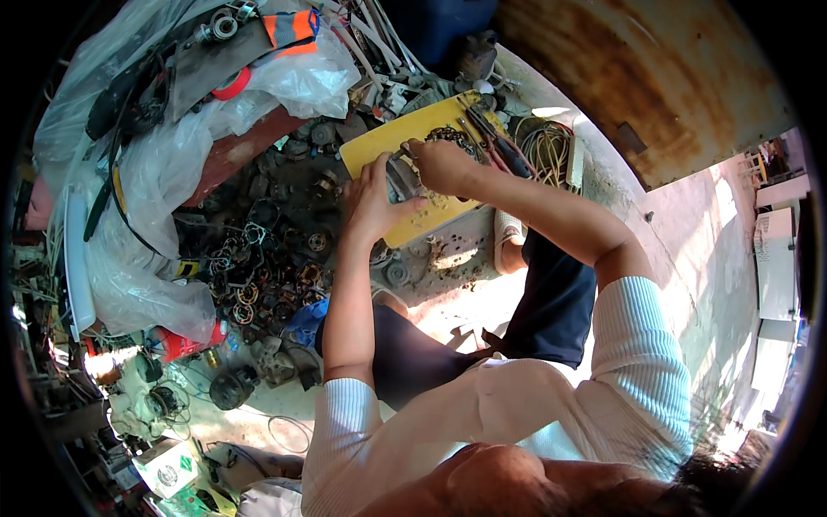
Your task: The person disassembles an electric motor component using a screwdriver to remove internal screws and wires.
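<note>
Yellow board (364, 150) | metal part (401, 178) | between left grip (370, 203), right grip (444, 167)

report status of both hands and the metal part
Left hand holding grey metal part over yellow board. Right hand curled at its far end. Hand tools close beside right wrist.

From my end I see a white top (517, 392) with short, ribbed sleeves (642, 345), dark navy trousers (556, 306) and pale footwear (507, 226); the left hand (370, 205) and right hand (444, 166) look bare to me.
</note>
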The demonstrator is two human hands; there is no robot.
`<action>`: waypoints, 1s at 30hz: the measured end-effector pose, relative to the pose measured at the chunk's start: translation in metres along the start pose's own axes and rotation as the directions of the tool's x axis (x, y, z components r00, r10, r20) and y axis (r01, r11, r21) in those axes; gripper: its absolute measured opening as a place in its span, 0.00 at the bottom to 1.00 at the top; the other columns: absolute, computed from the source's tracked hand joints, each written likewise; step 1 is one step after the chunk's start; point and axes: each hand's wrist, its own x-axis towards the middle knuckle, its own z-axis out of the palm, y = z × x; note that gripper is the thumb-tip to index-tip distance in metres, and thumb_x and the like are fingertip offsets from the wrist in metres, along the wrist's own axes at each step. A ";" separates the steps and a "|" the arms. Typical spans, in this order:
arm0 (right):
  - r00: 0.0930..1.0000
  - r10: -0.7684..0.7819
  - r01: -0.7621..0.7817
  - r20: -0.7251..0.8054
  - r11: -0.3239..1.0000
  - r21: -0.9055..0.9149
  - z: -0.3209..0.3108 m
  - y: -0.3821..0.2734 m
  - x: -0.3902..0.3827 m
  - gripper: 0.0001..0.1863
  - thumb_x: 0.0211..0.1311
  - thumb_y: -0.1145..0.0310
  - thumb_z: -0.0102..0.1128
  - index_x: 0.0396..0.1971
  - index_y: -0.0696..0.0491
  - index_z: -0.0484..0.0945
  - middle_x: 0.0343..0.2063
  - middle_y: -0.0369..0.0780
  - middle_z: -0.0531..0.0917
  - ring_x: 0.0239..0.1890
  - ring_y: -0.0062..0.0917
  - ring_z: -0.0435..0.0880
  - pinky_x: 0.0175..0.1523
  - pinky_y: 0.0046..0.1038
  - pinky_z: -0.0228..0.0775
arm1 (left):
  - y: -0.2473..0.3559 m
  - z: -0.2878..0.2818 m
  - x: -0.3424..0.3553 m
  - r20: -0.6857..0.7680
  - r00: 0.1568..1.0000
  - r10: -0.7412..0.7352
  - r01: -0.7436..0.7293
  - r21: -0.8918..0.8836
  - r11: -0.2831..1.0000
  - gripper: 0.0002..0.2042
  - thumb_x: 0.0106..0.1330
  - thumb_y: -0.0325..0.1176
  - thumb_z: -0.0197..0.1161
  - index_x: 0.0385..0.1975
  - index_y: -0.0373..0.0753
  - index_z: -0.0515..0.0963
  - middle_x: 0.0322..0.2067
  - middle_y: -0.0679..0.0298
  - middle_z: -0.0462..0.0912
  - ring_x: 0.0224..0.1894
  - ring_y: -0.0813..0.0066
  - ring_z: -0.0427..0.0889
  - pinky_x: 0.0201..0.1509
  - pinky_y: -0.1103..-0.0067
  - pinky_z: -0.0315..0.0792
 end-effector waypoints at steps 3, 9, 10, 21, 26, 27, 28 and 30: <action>0.884 0.029 0.103 -0.467 0.961 0.255 0.051 0.016 -0.021 0.25 0.61 0.72 0.56 0.60 0.56 0.69 0.33 0.54 0.82 0.37 0.48 0.82 0.43 0.42 0.74 | 0.008 0.003 0.003 0.002 1.000 0.007 -0.007 -0.004 1.000 0.51 0.42 0.58 0.76 0.66 0.42 0.57 0.59 0.49 0.69 0.61 0.50 0.69 0.63 0.60 0.60; 0.846 0.137 0.092 -0.515 0.914 0.394 0.041 0.025 -0.021 0.24 0.65 0.72 0.52 0.62 0.54 0.68 0.33 0.55 0.81 0.36 0.47 0.82 0.42 0.39 0.73 | 0.011 -0.001 0.002 0.021 0.999 -0.030 0.030 0.006 1.000 0.52 0.42 0.58 0.76 0.66 0.42 0.57 0.61 0.48 0.67 0.63 0.49 0.66 0.65 0.60 0.59; 0.838 0.194 0.049 -0.510 0.904 0.425 0.032 0.027 -0.025 0.23 0.66 0.71 0.52 0.61 0.54 0.68 0.32 0.54 0.81 0.36 0.46 0.82 0.41 0.38 0.73 | 0.011 -0.001 0.001 0.031 0.999 -0.038 0.039 -0.002 0.999 0.52 0.42 0.58 0.76 0.66 0.41 0.56 0.61 0.48 0.67 0.64 0.48 0.66 0.65 0.60 0.59; 0.979 0.116 -0.058 -0.165 0.946 0.320 0.013 0.031 -0.081 0.22 0.67 0.69 0.50 0.60 0.54 0.70 0.22 0.45 0.81 0.23 0.31 0.81 0.33 0.32 0.71 | -0.001 -0.002 0.001 0.144 0.990 0.007 0.018 -0.174 0.985 0.50 0.54 0.56 0.70 0.72 0.45 0.47 0.67 0.48 0.59 0.68 0.51 0.61 0.67 0.65 0.60; 0.994 0.081 -0.050 -0.079 0.940 0.336 0.010 0.033 -0.078 0.21 0.68 0.69 0.49 0.59 0.53 0.71 0.23 0.44 0.81 0.23 0.30 0.81 0.31 0.32 0.72 | -0.001 -0.003 0.001 0.153 0.988 0.027 0.001 -0.185 0.983 0.47 0.57 0.54 0.68 0.71 0.45 0.48 0.67 0.49 0.58 0.69 0.51 0.60 0.67 0.66 0.60; 0.996 0.056 -0.030 -0.067 0.939 0.343 0.009 0.034 -0.078 0.20 0.68 0.68 0.49 0.59 0.52 0.71 0.23 0.44 0.81 0.22 0.29 0.82 0.31 0.31 0.72 | 0.000 -0.003 0.001 0.153 0.988 0.030 -0.003 -0.177 0.984 0.47 0.57 0.54 0.67 0.71 0.44 0.48 0.67 0.49 0.59 0.69 0.51 0.60 0.68 0.66 0.60; 0.996 0.085 -0.080 0.002 0.928 0.364 0.007 0.034 -0.077 0.20 0.68 0.68 0.48 0.58 0.52 0.71 0.23 0.43 0.82 0.21 0.28 0.82 0.30 0.30 0.73 | 0.001 -0.003 0.002 0.154 0.988 0.033 -0.006 -0.170 0.985 0.46 0.58 0.54 0.67 0.71 0.44 0.48 0.67 0.48 0.59 0.69 0.51 0.60 0.68 0.66 0.59; 0.981 0.128 -0.177 0.147 0.901 0.396 -0.006 0.024 -0.074 0.18 0.69 0.67 0.47 0.57 0.52 0.73 0.23 0.41 0.82 0.20 0.26 0.82 0.28 0.29 0.74 | 0.003 -0.003 -0.001 0.132 0.991 0.030 -0.010 -0.151 0.988 0.46 0.58 0.54 0.67 0.70 0.44 0.48 0.66 0.47 0.59 0.68 0.50 0.60 0.68 0.65 0.59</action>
